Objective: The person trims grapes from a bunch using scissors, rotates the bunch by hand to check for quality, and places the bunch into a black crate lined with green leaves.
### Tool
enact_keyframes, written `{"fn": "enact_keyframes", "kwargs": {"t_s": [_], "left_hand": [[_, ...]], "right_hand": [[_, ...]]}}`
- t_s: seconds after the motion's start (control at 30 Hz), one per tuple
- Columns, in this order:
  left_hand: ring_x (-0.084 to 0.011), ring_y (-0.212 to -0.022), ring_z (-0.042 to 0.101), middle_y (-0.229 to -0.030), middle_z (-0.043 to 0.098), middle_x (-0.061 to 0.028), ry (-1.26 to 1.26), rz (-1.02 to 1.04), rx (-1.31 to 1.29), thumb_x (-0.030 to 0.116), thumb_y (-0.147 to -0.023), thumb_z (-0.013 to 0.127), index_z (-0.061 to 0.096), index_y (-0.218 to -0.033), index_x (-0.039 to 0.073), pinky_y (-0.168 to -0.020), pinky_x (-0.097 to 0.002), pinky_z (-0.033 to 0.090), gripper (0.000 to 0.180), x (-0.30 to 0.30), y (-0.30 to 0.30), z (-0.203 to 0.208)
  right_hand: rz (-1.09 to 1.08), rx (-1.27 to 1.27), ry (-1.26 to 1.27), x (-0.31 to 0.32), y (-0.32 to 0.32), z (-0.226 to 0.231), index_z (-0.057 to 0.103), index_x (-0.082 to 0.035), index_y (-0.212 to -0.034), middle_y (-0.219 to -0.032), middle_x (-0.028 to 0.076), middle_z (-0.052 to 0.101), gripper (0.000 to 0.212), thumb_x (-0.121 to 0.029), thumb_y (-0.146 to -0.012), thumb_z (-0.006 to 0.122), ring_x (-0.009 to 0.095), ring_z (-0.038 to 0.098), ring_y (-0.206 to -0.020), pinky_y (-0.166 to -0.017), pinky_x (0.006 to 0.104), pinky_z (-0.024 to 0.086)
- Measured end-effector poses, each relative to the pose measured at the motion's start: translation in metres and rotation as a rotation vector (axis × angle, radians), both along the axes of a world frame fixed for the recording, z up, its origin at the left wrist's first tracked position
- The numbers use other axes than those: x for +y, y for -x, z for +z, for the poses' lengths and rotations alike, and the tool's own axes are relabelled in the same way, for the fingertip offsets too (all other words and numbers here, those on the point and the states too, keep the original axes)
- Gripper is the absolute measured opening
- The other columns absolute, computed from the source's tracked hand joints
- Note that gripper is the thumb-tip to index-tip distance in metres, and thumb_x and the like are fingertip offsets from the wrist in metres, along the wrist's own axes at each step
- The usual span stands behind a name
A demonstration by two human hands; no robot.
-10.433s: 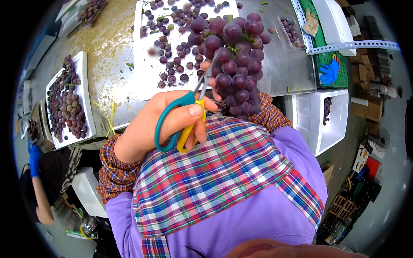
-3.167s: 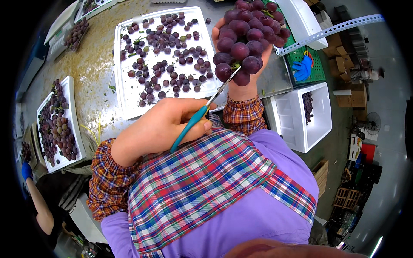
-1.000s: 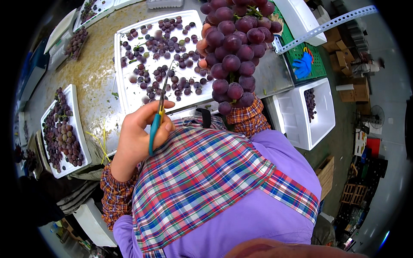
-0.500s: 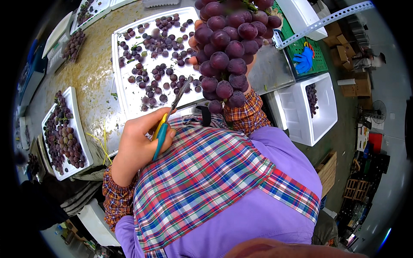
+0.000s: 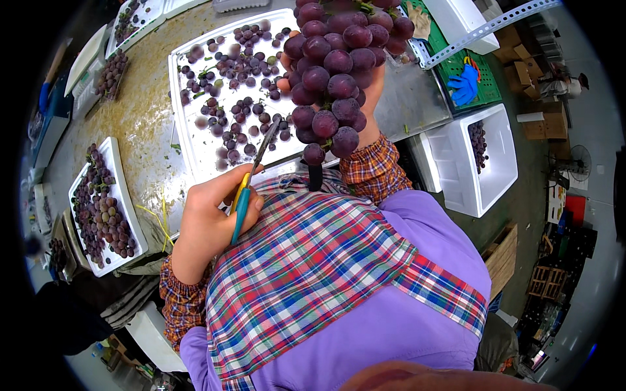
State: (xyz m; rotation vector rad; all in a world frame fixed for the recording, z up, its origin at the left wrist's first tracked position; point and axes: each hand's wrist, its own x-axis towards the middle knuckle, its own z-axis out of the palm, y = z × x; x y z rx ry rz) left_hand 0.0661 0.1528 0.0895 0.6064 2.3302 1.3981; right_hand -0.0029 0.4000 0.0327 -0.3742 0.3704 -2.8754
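A large bunch of dark purple grapes (image 5: 340, 63) hangs in front of me at the top, held up by my right hand (image 5: 373, 104). That hand is wrapped behind the bunch; its fingertips show at the left side and the grapes hide the rest. My left hand (image 5: 203, 212) grips a pair of pruning snips (image 5: 242, 207) with yellow and teal handles. The thin blades point up and away, their tips just left of the lower grapes and apart from them. Below lies a white foam tray (image 5: 186, 150) strewn with loose grapes.
Another white tray (image 5: 128, 215) with grape bunches stands at the left. On the right are a white foam box (image 5: 499, 176) holding grapes, a green crate (image 5: 486, 98) with blue gloves (image 5: 463, 86), and a perforated metal bar (image 5: 489, 34). Yellow strands (image 5: 156, 218) hang at the table edge.
The grape bunch has shifted slightly left and turned a little in my right hand, baring more of the wrist. My left hand with the snips has hardly moved.
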Motion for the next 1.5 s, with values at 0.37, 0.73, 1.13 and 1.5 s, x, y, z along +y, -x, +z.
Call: {"fn": "enact_keyframes", "kwargs": {"t_s": [0.37,0.73,1.13,1.5], "left_hand": [[-0.0087,-0.069,0.062,-0.075,0.064,-0.0060,0.012,-0.013,-0.004,0.004,-0.076,0.072,0.063,-0.115,0.001,-0.068,-0.0244,0.051,0.040,0.001,0.001,0.001],[-0.0081,-0.069,0.061,-0.073,0.064,-0.0042,-0.019,0.020,-0.002,0.004,-0.077,0.071,0.062,-0.115,-0.001,-0.067,-0.0234,0.050,0.039,-0.004,0.000,-0.001],[-0.0077,-0.068,0.060,-0.073,0.064,-0.0030,-0.053,0.042,0.017,0.002,-0.077,0.071,0.062,-0.116,-0.002,-0.067,-0.0231,0.050,0.041,-0.006,0.000,-0.004],[-0.0100,-0.070,0.061,-0.074,0.065,-0.0044,-0.029,0.075,0.039,0.001,-0.079,0.064,0.059,-0.120,-0.001,-0.067,-0.0247,0.049,0.041,-0.007,0.002,-0.004]], "right_hand": [[0.231,0.238,0.288,0.005,0.013,-0.025,0.036,-0.013,-0.141,-0.143,0.016,0.040,0.078,-0.069,-0.087,0.031,0.038,0.044,-0.127,-0.099,0.0659,0.036],[0.265,0.187,0.147,0.001,0.007,-0.015,0.037,-0.007,-0.138,-0.139,0.018,0.042,0.073,-0.060,-0.089,0.035,0.038,0.052,-0.117,-0.094,0.0651,0.042],[0.113,-0.161,-0.166,0.003,-0.007,-0.026,0.040,-0.001,-0.135,-0.132,0.021,0.048,0.067,-0.052,-0.092,0.035,0.040,0.057,-0.109,-0.089,0.0586,0.048],[0.294,-0.100,-0.023,0.001,-0.010,-0.030,0.041,0.000,-0.134,-0.132,0.022,0.049,0.069,-0.053,-0.091,0.034,0.045,0.055,-0.110,-0.092,0.0567,0.047]]}}
